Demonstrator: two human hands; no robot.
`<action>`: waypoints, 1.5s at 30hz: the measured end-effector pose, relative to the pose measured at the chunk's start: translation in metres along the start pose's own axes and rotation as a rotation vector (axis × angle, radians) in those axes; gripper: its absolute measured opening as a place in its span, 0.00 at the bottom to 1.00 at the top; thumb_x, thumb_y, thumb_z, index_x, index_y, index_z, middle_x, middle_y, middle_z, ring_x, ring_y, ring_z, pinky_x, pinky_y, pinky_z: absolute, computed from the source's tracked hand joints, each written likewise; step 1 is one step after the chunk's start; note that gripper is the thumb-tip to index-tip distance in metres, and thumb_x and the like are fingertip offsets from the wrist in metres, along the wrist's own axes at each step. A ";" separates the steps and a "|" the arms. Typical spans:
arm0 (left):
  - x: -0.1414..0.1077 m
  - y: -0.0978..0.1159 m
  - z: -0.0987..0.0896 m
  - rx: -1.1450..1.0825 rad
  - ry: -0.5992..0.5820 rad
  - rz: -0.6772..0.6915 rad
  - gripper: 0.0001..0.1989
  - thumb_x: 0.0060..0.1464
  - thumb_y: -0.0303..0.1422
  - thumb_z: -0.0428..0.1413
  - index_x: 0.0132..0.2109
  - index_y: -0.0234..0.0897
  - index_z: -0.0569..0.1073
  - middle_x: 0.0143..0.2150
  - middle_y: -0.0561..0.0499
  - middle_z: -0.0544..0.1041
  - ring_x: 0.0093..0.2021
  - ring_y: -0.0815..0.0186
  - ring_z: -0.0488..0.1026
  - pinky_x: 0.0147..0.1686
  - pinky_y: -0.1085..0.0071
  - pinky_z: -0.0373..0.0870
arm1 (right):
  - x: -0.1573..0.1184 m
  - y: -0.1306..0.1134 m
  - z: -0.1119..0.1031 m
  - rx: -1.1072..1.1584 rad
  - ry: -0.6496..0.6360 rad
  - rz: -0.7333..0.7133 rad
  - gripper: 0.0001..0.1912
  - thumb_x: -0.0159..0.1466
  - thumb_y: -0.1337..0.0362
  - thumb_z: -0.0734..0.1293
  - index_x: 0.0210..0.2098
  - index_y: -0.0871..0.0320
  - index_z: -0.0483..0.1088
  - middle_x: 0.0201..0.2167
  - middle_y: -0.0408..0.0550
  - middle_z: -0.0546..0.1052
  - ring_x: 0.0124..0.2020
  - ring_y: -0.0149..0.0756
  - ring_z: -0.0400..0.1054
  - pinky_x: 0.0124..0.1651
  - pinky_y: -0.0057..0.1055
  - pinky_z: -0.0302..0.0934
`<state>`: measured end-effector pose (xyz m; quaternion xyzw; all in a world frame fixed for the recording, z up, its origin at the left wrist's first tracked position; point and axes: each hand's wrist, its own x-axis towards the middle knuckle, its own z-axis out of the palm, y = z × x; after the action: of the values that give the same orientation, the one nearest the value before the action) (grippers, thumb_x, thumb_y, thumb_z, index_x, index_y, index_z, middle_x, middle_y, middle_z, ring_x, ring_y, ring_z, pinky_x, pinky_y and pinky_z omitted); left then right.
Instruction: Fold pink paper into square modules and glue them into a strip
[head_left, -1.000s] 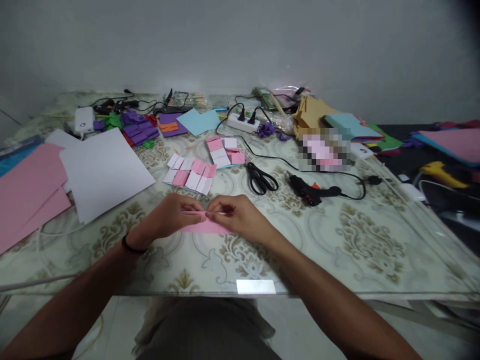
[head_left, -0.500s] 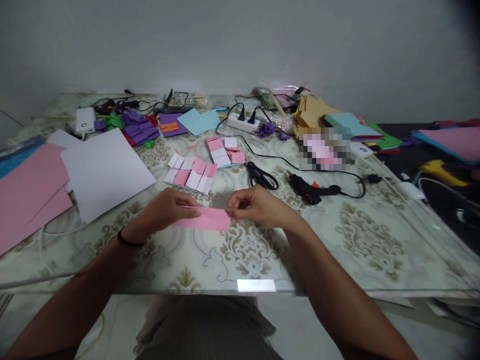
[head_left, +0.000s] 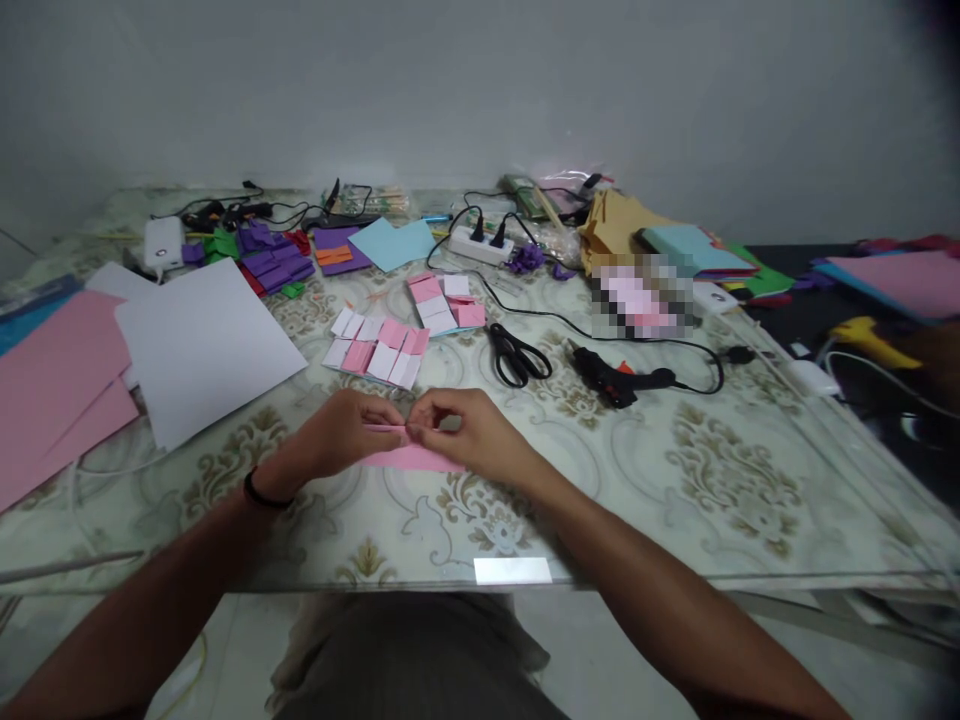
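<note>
Both hands pinch a strip of pink paper (head_left: 416, 458) above the table's near middle. My left hand (head_left: 349, 430) grips its left part, thumb and fingers closed on it. My right hand (head_left: 457, 430) pinches the upper edge close beside the left fingertips, partly covering the strip. Just beyond my hands lie folded pink and white paper pieces (head_left: 379, 347) in rows, with a second, smaller group of folded pieces (head_left: 442, 303) behind them. Black scissors (head_left: 517, 355) rest closed to the right of these. Farther right is a black glue gun (head_left: 619, 377) with an orange trigger.
White sheets (head_left: 210, 345) and pink sheets (head_left: 60, 380) cover the left side. A white power strip (head_left: 480, 244) with plugs and cables stands at the back. Folded purple paper (head_left: 277, 262) lies back left; brown paper (head_left: 622, 225) is piled back right. A white slip (head_left: 513, 571) lies at the front edge.
My right hand has moved left along the strip's upper edge, from its right end to beside my left fingertips. My left hand still holds the paper.
</note>
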<state>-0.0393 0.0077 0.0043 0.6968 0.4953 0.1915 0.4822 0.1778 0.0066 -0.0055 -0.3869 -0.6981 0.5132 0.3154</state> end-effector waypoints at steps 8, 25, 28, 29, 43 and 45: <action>-0.001 0.002 0.005 -0.015 -0.001 0.011 0.08 0.54 0.36 0.63 0.33 0.36 0.82 0.33 0.52 0.85 0.37 0.61 0.81 0.38 0.72 0.72 | 0.000 0.001 -0.004 -0.052 -0.040 0.002 0.03 0.54 0.70 0.68 0.29 0.58 0.72 0.26 0.41 0.74 0.29 0.32 0.65 0.35 0.28 0.59; -0.001 0.005 -0.020 -0.094 0.229 -0.028 0.12 0.50 0.40 0.67 0.32 0.33 0.84 0.29 0.51 0.82 0.30 0.66 0.74 0.29 0.73 0.64 | 0.005 0.006 -0.057 -0.032 0.168 -0.063 0.04 0.57 0.64 0.70 0.31 0.58 0.72 0.28 0.42 0.75 0.31 0.33 0.67 0.38 0.29 0.62; 0.000 0.004 -0.013 -0.122 0.227 -0.011 0.12 0.50 0.40 0.68 0.34 0.34 0.84 0.31 0.51 0.82 0.31 0.66 0.75 0.30 0.74 0.65 | 0.005 0.005 -0.036 0.008 0.109 -0.034 0.11 0.62 0.57 0.73 0.40 0.58 0.76 0.36 0.46 0.79 0.35 0.34 0.70 0.38 0.30 0.63; 0.001 0.003 -0.010 -0.134 0.226 -0.001 0.12 0.51 0.40 0.68 0.35 0.34 0.84 0.32 0.51 0.83 0.32 0.65 0.76 0.31 0.74 0.66 | 0.004 0.005 -0.027 0.002 0.106 -0.029 0.12 0.63 0.56 0.73 0.41 0.57 0.77 0.36 0.46 0.79 0.36 0.35 0.71 0.38 0.30 0.63; -0.001 0.002 -0.002 -0.208 0.113 0.026 0.13 0.58 0.41 0.63 0.35 0.34 0.81 0.28 0.53 0.76 0.28 0.69 0.68 0.28 0.74 0.57 | 0.000 0.005 -0.009 -0.079 0.093 -0.106 0.05 0.66 0.61 0.73 0.38 0.55 0.81 0.34 0.43 0.84 0.35 0.35 0.76 0.42 0.32 0.65; -0.001 0.001 -0.002 -0.221 0.087 0.028 0.12 0.57 0.39 0.63 0.35 0.34 0.81 0.27 0.53 0.75 0.28 0.70 0.66 0.28 0.74 0.56 | 0.000 0.004 -0.009 -0.049 0.095 -0.140 0.06 0.66 0.62 0.74 0.42 0.54 0.81 0.39 0.44 0.85 0.40 0.36 0.78 0.47 0.32 0.67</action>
<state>-0.0405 0.0081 0.0064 0.6372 0.4817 0.2819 0.5315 0.1860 0.0113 -0.0074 -0.3690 -0.7200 0.4536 0.3737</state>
